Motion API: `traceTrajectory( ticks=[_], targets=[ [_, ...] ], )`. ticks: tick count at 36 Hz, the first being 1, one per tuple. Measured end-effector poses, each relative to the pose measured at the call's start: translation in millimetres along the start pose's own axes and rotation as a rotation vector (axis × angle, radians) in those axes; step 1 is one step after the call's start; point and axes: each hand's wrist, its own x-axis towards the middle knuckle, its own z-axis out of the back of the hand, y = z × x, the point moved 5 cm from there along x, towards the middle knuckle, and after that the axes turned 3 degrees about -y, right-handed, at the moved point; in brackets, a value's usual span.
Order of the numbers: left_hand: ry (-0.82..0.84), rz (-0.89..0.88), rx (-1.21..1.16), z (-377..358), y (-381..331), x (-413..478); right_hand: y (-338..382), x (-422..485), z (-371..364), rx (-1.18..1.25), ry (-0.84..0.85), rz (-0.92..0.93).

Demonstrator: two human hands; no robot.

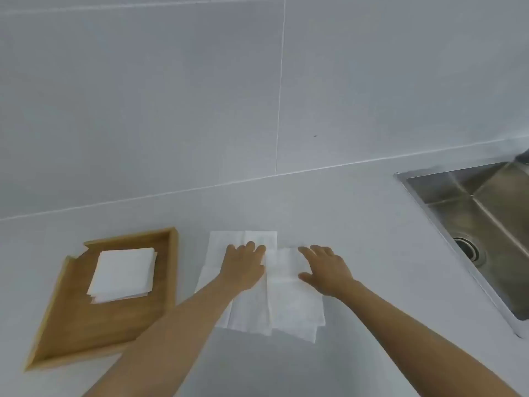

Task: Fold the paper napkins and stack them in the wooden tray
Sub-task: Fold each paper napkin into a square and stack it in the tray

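White paper napkins (292,308) lie spread and overlapping on the pale counter in front of me. My left hand (244,266) rests flat on the left part of them, fingers together and pointing away. My right hand (325,267) lies palm down on the right part, fingers spread. Neither hand grips anything. To the left stands the wooden tray (86,325), with a stack of folded white napkins (123,275) in its far half.
A steel sink (481,224) with a drain is set into the counter at the right. A grey tiled wall (200,96) rises behind the counter.
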Motion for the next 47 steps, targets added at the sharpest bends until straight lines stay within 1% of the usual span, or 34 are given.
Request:
traceTrajectory(
  ticks=[4, 7, 16, 22, 26, 30, 38, 43, 47],
  targets=[
    [0.024, 0.013, -0.058, -2, -3, 15, -12, 14, 8, 0.084, -0.014, -0.074],
    [0.09, 0.045, -0.148, -7, -5, 26, -18, 26, 7, 0.113, 0.0, -0.1],
    [0.159, 0.133, -0.328, -11, -6, 51, -26, 56, 3, 0.152, 0.062, -0.113],
    [0.199, 0.144, -0.352, -13, -7, 56, -24, 64, -3, 0.13, 0.088, -0.099],
    [0.208, 0.136, -0.342, -12, -9, 58, -22, 65, -4, 0.124, 0.072, -0.096],
    [0.165, 0.12, -0.349, -9, -12, 56, -23, 62, -2, 0.16, 0.017, -0.096],
    [0.031, 0.084, -0.472, 11, -15, 43, -32, 41, 10, 0.353, -0.087, -0.156],
    [-0.026, 0.023, -0.505, 26, -19, 23, -33, 20, 18, 0.378, -0.105, -0.104],
    [-0.046, -0.015, -0.505, 28, -23, 6, -30, 2, 18, 0.31, -0.102, -0.035]
  ],
)
